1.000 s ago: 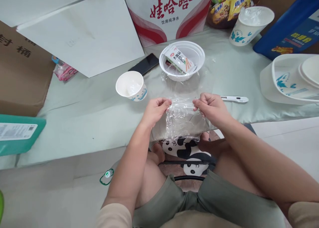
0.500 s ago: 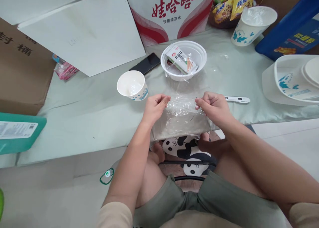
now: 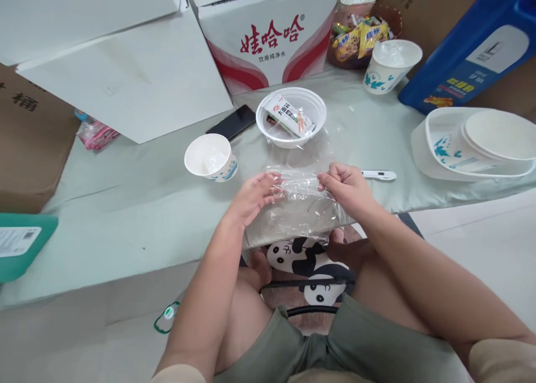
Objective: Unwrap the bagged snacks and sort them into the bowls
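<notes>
Clear plastic film (image 3: 300, 215), thin and crinkled, lies between my hands and hangs over the table's front edge; I cannot tell whether it is a bag. My right hand (image 3: 345, 186) pinches its upper right side. On the left, my left hand (image 3: 257, 196) has its fingers apart, resting against or just behind the film. Behind the film stands a white plastic bowl (image 3: 312, 127) holding a wrapped snack packet (image 3: 288, 114). A paper cup (image 3: 211, 158) with clear plastic inside is beyond my left hand. The white utility knife (image 3: 380, 175) lies just right of my right hand.
A phone (image 3: 232, 123) lies behind the cup. Cartons (image 3: 270, 42) line the back. On the right stand another paper cup (image 3: 387, 67), a snack basket (image 3: 352, 62), a blue jug (image 3: 464, 53) and a white tub (image 3: 431, 162). A green container (image 3: 25, 249) is at left.
My left hand has let go of its pinch and spread its fingers beside the film. My right hand keeps its pinch. The camera view has shifted a little to the right.
</notes>
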